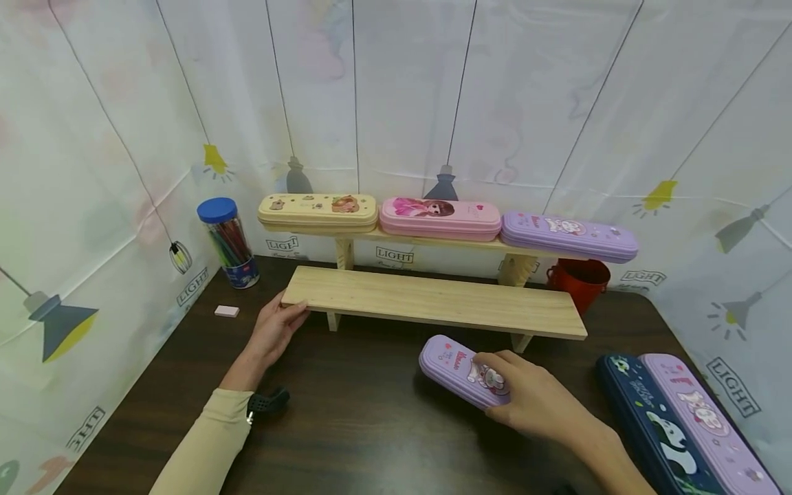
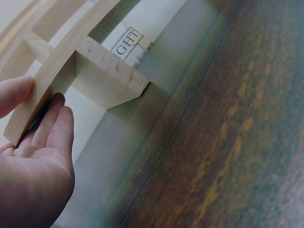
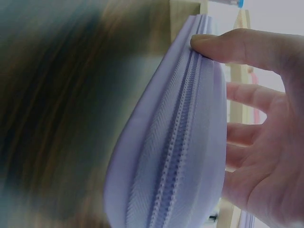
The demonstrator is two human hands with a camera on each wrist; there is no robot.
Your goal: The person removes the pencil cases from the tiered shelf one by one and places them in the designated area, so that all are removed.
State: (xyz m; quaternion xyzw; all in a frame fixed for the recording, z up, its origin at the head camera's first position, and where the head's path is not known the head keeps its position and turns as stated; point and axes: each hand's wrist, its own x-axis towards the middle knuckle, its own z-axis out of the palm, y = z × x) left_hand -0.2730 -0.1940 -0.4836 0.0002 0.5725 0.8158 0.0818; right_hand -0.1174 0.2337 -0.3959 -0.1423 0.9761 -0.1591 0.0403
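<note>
A two-tier wooden shelf [image 1: 433,297] stands on the dark table. My left hand [image 1: 276,330] grips the left end of its lower board, thumb on top and fingers beneath, as the left wrist view shows. My right hand [image 1: 537,395] holds a purple zip pencil case [image 1: 454,364] by its right end, above the table in front of the shelf. Its zipper [image 3: 178,137] faces the right wrist camera. Along the upper board sit a yellow pencil case [image 1: 315,214], a pink pencil case [image 1: 441,221] and another purple pencil case [image 1: 572,236].
At the right lie a dark blue panda pencil case [image 1: 656,426] and a purple pencil case [image 1: 705,419], side by side. A red bucket [image 1: 578,280] stands behind the shelf's right end. Left of the shelf are a blue-lidded jar of pencils [image 1: 229,240] and a small eraser [image 1: 226,311].
</note>
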